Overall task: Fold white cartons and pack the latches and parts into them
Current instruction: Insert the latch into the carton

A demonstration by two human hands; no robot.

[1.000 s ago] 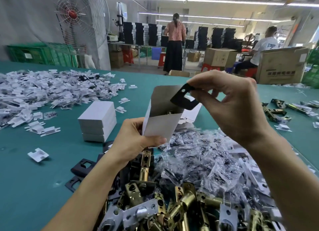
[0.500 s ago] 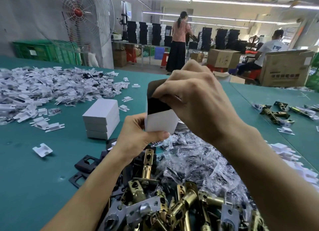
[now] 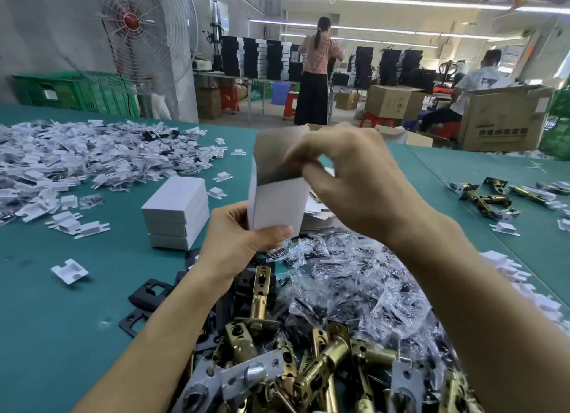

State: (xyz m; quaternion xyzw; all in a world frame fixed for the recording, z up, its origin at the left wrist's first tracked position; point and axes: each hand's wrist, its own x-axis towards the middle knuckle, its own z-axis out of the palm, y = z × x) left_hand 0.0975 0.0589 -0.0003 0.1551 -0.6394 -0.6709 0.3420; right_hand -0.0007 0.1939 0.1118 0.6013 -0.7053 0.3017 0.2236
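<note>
Bottom of the frame is the heap of brass latches, with bagged parts just above it on the green table. Mid-frame, the left hand grips the carton by its lower end, thumb across the front, holding it upright over the bags. A second ago the right hand had a black plate at the open mouth. Now the plate's out of sight, so I'd guess it's inside and that part is packed. Right-hand fingers are curled at the carton's top right corner, pinching what looks like a side flap, hard to be sure. Carton's white outside, grey inside, top open, back flap standing tall. Further left sits a stack of closed cartons, and upper left is a spread of white inserts.
</note>
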